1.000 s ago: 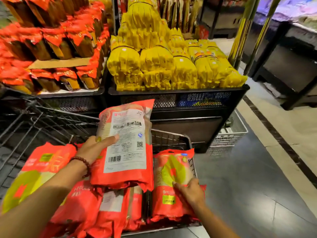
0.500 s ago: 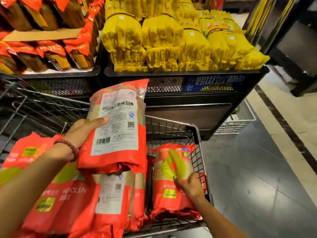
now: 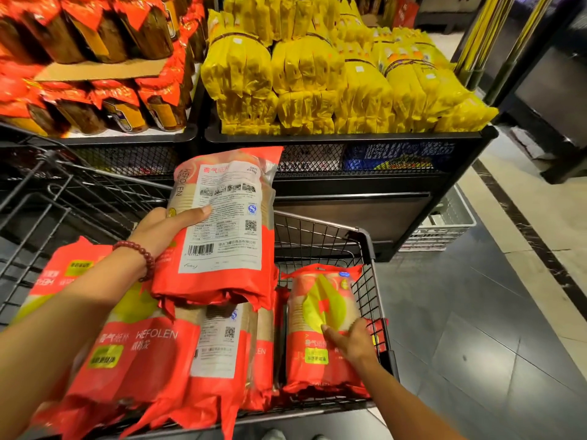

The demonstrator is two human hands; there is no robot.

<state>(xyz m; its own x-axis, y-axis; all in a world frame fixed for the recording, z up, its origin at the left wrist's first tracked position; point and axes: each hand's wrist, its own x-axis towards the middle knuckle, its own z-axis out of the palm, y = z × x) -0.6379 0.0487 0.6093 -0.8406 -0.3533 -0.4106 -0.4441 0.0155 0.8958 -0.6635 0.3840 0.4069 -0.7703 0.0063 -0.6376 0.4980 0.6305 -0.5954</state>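
The left hand [image 3: 162,230] grips a red plastic pack with a white printed back label [image 3: 228,236], thumb laid across the label and fingers hidden behind it. It holds the pack upright above the load of a black wire shopping cart [image 3: 365,242]. A red beaded bracelet [image 3: 143,255] sits on that wrist.

The right hand [image 3: 352,342] is lower and to the right. It holds a second red pack with a yellow-green leaf print [image 3: 317,300], which stands against the cart's right wall, with the thumb on its front and the fingers round its right edge.

That makes one pack in each hand. At least four more of the same red packs lie in the cart, under and to the left of the raised one; an exact count is not possible where they overlap.

Beyond the cart, a black mesh shelf [image 3: 349,138] carries bundled yellow packets [image 3: 317,84].
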